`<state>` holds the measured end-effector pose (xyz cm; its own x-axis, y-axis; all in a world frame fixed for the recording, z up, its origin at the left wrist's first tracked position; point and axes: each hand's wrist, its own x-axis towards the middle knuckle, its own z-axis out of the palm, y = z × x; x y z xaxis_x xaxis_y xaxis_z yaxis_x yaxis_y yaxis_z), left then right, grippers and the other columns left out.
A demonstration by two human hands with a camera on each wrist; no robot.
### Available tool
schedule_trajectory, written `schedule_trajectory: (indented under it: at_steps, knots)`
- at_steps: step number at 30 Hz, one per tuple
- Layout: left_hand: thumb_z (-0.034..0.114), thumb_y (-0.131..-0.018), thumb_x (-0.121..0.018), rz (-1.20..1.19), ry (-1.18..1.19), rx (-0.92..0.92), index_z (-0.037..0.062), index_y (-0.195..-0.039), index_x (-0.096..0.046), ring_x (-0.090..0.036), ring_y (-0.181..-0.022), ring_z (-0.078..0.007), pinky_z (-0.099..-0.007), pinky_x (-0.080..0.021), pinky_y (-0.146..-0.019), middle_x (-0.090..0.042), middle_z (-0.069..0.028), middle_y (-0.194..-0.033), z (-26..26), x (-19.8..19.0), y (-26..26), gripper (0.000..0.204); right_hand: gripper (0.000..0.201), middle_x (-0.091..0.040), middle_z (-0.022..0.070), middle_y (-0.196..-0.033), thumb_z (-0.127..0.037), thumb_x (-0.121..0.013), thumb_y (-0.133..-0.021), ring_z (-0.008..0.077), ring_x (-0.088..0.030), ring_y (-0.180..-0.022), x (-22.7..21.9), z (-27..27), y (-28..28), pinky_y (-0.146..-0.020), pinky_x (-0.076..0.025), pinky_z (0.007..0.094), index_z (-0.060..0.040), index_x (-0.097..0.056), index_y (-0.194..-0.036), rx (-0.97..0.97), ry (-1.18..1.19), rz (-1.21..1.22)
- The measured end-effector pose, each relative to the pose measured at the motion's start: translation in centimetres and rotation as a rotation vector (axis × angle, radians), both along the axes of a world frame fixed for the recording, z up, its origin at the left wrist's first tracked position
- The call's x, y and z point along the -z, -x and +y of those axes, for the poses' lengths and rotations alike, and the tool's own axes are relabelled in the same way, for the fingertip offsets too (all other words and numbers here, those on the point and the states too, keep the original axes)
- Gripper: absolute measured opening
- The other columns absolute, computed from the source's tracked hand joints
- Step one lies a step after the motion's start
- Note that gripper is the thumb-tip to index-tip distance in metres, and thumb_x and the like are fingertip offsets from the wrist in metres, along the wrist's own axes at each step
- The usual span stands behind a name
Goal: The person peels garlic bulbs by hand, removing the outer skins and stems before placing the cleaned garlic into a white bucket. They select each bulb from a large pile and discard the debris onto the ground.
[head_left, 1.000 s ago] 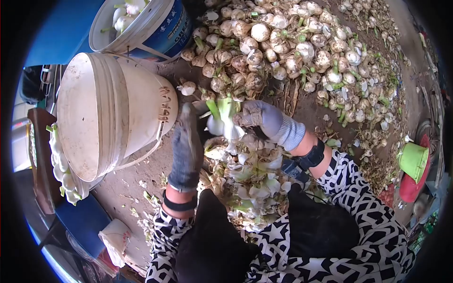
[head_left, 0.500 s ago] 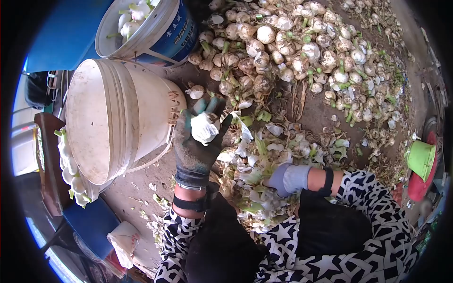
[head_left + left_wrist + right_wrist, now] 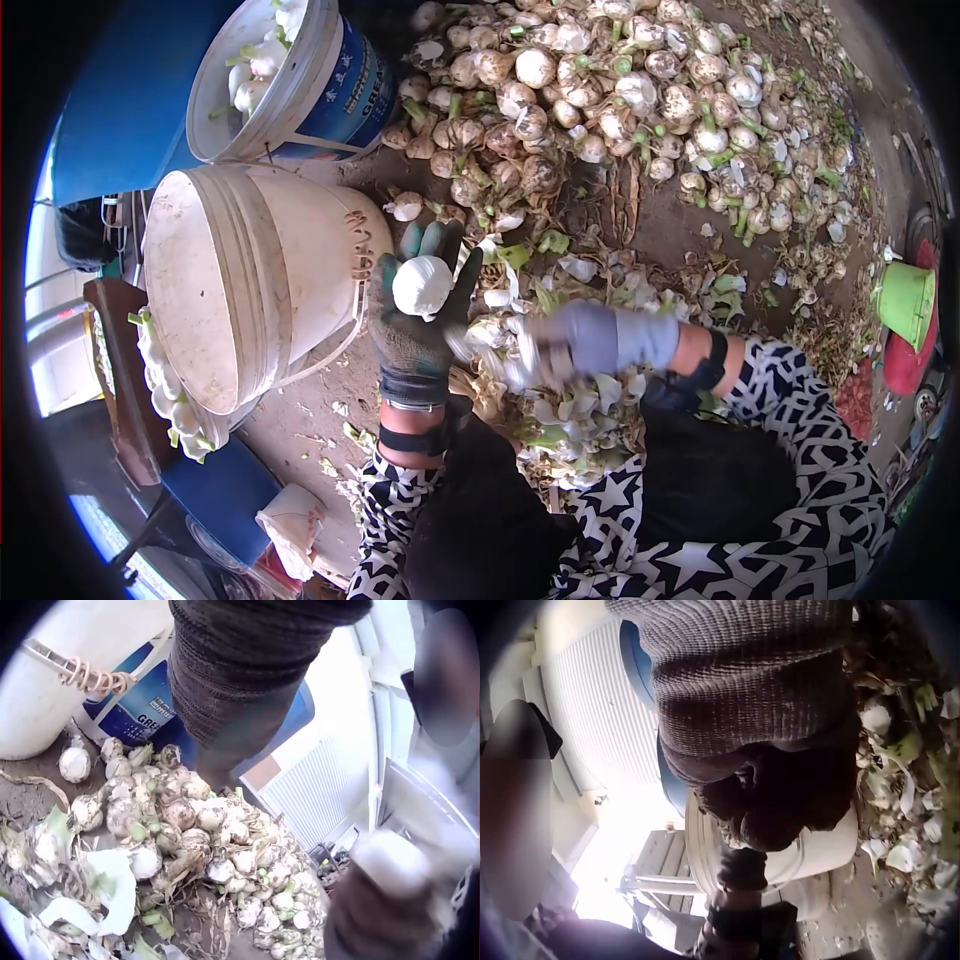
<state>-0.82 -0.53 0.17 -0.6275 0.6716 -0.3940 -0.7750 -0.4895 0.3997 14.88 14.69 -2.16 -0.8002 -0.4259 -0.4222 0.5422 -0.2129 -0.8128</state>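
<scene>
In the head view, a white garlic bulb (image 3: 422, 286) rests on the upturned palm of the gloved left hand (image 3: 412, 335), whose fingers extend beyond it. The gloved right hand (image 3: 590, 337) is motion-blurred, to the right of the left hand and over a heap of peelings (image 3: 580, 420). Blurred whitish pieces (image 3: 500, 350) show between the two hands; whether the right fingers hold any is unclear. The right wrist view shows the right hand (image 3: 765, 772) with bent fingers in deep shadow. The left glove (image 3: 240, 675) fills the top of the left wrist view.
A pale bucket (image 3: 320, 240) lies tipped on its side left of the left hand. Behind it, a blue-labelled bucket (image 3: 345, 95) holds white bulbs. Unpeeled garlic (image 3: 600, 95) is heaped beyond the hands. A green tub (image 3: 906, 302) is at far right.
Since the earliest frame, the hands have moved apart and the left palm has turned up with the bulb. Over the last half second, the right hand has risen from the peelings, slightly towards the left hand.
</scene>
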Motion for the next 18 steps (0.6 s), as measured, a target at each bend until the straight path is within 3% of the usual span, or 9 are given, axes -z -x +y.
schedule_trajectory:
  at_steps: [2, 5, 7, 9, 11, 12, 13, 15, 18]
  knots:
    - [0.035, -0.095, -0.048, -0.183, 0.0, -0.117, 0.0073, -0.133, -0.049, -0.045, -0.128, -0.0324, -0.0588, -0.029, -0.108, -0.057, -0.0139, -0.13, 0.2, 0.0, 0.4, 0.047, 0.015, -0.066, 0.0064, -0.074, -0.025, -0.058, -0.089, 0.0237, -0.064, -0.061, 0.4, -2.4, -3.0, -0.059, -0.052, 0.0355, -0.0114, -0.063, -0.093, -0.343, -0.249, 0.59]
    - [0.038, -0.094, -0.049, -0.148, 0.061, -0.129, 0.0063, -0.132, -0.05, -0.048, -0.126, -0.0322, -0.0585, -0.027, -0.11, -0.06, -0.0117, -0.127, 0.2, -0.1, 0.5, 0.049, 0.021, -0.066, 0.0087, -0.074, -0.034, -0.06, -0.085, 0.0327, -0.065, -0.072, 1.5, -1.4, -2.7, -0.067, -0.051, 0.0411, -0.0147, -0.064, -0.093, -0.229, -0.608, 0.645]
    - [0.038, -0.094, -0.05, -0.035, 0.104, -0.114, 0.0044, -0.13, -0.052, -0.053, -0.121, -0.0328, -0.0574, -0.031, -0.109, -0.061, -0.0118, -0.124, -0.4, -0.8, 1.2, 0.049, 0.027, -0.063, 0.0097, -0.073, -0.038, -0.061, -0.086, 0.0323, -0.063, -0.068, 0.1, 1.6, -1.1, -0.06, -0.049, 0.0424, -0.0117, -0.062, -0.082, -0.193, -0.788, 0.517]
    - [0.039, -0.094, -0.05, 0.384, 0.305, -0.256, 0.0009, -0.131, -0.05, -0.056, -0.116, -0.034, -0.0494, -0.045, -0.101, -0.06, -0.018, -0.123, -1.2, -5.4, 2.5, 0.053, 0.03, -0.062, 0.011, -0.068, -0.04, -0.061, -0.086, 0.0328, -0.063, -0.065, -0.5, 3.8, -0.2, -0.059, -0.049, 0.0429, -0.0104, -0.06, -0.079, -0.234, -0.966, 0.498]
    - [0.037, -0.097, -0.047, 0.859, 0.485, -0.475, -0.0014, -0.135, -0.044, -0.054, -0.12, -0.0328, -0.0486, -0.043, -0.103, -0.057, -0.0199, -0.126, -2.7, -11.8, 4.9, 0.054, 0.035, -0.065, 0.0127, -0.072, -0.045, -0.059, -0.085, 0.0344, -0.065, -0.07, -0.4, 5.3, 1.2, -0.063, -0.051, 0.0452, -0.0128, -0.061, -0.099, -0.036, -1.2, 0.407]
    - [0.034, -0.098, -0.047, 1.154, 0.678, -0.616, -0.0019, -0.136, -0.041, -0.052, -0.122, -0.0322, -0.0485, -0.043, -0.104, -0.055, -0.0208, -0.128, -3.4, -13.8, 5.9, 0.053, 0.038, -0.064, 0.0162, -0.073, -0.046, -0.058, -0.087, 0.0344, -0.066, -0.071, -1.3, 6.4, 2.6, -0.062, -0.05, 0.046, -0.0099, -0.056, -0.1, 0.076, -1.272, 0.33]
    - [0.031, -0.098, -0.047, 1.372, 1.026, -0.663, -0.0016, -0.138, -0.038, -0.05, -0.124, -0.0316, -0.0485, -0.043, -0.103, -0.052, -0.021, -0.131, -5.6, -14.2, 7.2, 0.052, 0.043, -0.061, 0.0094, -0.069, -0.051, -0.055, -0.089, 0.0293, -0.065, -0.06, 0.8, 7.6, 3.6, -0.053, -0.049, 0.0421, -0.0112, -0.054, -0.105, 0.207, -1.478, 0.432]
    - [0.024, -0.097, -0.053, 1.809, 1.618, -0.751, -0.0004, -0.143, -0.031, -0.042, -0.13, -0.0305, -0.0456, -0.042, -0.104, -0.043, -0.0212, -0.14, -5.1, -15.6, 7.0, 0.056, 0.05, -0.061, 0.0116, -0.092, -0.051, -0.052, -0.092, 0.0285, -0.067, -0.078, -0.7, 9.7, 7.6, -0.065, -0.054, 0.0393, -0.0059, -0.048, -0.114, 0.139, -1.628, 0.173]
    - [0.032, -0.093, -0.061, 1.934, 1.546, -0.785, 0.0015, -0.142, -0.035, -0.038, -0.133, -0.0285, -0.0428, -0.037, -0.107, -0.039, -0.018, -0.144, -2.1, -13.6, 4.9, 0.064, 0.045, -0.063, 0.0145, -0.11, -0.039, -0.052, -0.093, 0.0283, -0.066, -0.095, 3.6, 10.4, 11.9, -0.079, -0.053, 0.0419, -0.0055, -0.044, -0.123, 0.143, -1.806, 0.176]
